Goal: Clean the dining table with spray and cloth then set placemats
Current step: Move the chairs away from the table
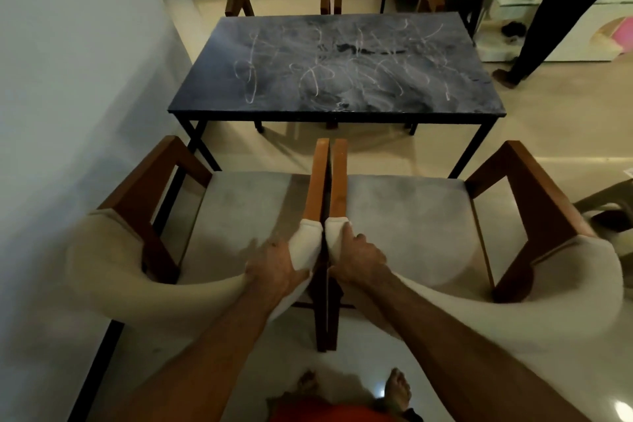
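Chalk-scribbled dark dining table [337, 79]

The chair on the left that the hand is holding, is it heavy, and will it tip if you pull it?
Probably fairly heavy: the left chair has thick wooden arms and a padded seat. It looks stiff, so it should move as one piece. The left hand grips high up on its padded back, so a hard pull might tilt it rather than slide it.
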